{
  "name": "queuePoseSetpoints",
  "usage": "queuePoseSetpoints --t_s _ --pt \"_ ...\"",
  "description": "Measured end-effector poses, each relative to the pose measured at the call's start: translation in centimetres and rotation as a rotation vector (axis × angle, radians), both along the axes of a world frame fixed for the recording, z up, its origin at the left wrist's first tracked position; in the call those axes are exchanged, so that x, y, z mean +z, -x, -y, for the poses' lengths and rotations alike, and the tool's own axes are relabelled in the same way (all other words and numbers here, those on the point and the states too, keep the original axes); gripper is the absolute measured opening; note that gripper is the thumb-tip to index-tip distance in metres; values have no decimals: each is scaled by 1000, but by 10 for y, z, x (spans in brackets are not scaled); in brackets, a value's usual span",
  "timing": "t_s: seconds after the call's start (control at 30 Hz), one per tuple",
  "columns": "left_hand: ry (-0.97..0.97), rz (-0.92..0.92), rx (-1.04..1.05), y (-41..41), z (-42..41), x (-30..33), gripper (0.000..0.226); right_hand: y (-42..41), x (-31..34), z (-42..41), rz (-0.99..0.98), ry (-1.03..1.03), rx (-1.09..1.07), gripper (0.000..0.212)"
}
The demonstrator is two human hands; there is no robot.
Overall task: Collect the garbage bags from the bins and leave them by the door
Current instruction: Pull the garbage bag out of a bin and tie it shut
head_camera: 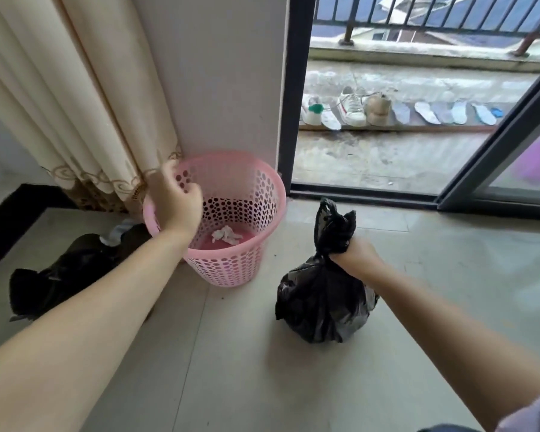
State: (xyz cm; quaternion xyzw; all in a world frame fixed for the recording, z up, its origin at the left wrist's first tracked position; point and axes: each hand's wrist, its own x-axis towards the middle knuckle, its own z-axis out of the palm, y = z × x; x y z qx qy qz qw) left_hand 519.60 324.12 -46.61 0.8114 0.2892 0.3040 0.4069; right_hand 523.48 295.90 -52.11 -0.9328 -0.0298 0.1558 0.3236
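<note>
A pink perforated bin stands on the floor against the wall, with only a crumpled white tissue at its bottom. My left hand rests on the bin's near-left rim, fingers curled over it. My right hand is closed around the twisted neck of a full black garbage bag, which sits on the tiles right of the bin. A second black bag lies on the floor left of the bin, partly hidden by my left forearm.
A cream curtain hangs behind the bin at left. The sliding glass door is open to a balcony, its track just beyond the bag. Shoes and insoles line the balcony floor below a railing.
</note>
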Motion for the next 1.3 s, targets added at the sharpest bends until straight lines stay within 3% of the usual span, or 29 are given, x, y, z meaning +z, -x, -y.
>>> queuePoseSetpoints --t_s 0.07,0.1,0.17,0.2,0.3,0.37,0.53,0.67,0.77,1.0,1.07,1.2,1.3 --pt "17 -45 -396 -4 42 7 29 -3 3 1 -42 -91 -23 27" --pt "67 -150 -617 -5 65 9 29 -4 10 0 -74 -149 -20 36" --pt "165 -432 -938 -3 106 9 50 -4 24 1 -150 -249 30 49" --pt "190 -518 -999 -2 122 6 59 -3 30 2 -195 -258 68 51" --pt "209 -517 -983 -5 143 -5 64 1 44 12 -364 -298 117 49" --pt "235 -518 -992 -10 140 -5 49 0 47 22 -415 -342 95 45" --pt "248 -670 -1066 -22 107 1 24 -12 52 52 -216 -122 -2 13" --pt "136 -693 -1040 -24 84 13 7 -18 52 59 -87 -196 -52 23" --pt "59 -602 -944 -28 72 22 8 -19 69 56 -35 -524 -57 14" --pt "343 -115 -766 -33 69 47 11 -10 115 52 -210 -1293 44 11" --pt "428 3 -766 -30 73 56 13 -8 119 51 -286 -1454 -35 12" --pt "461 178 -851 -24 79 77 11 -8 124 47 -348 -1530 -185 20" --pt "313 180 -900 -20 83 88 12 -9 125 43 -379 -1530 -61 18"
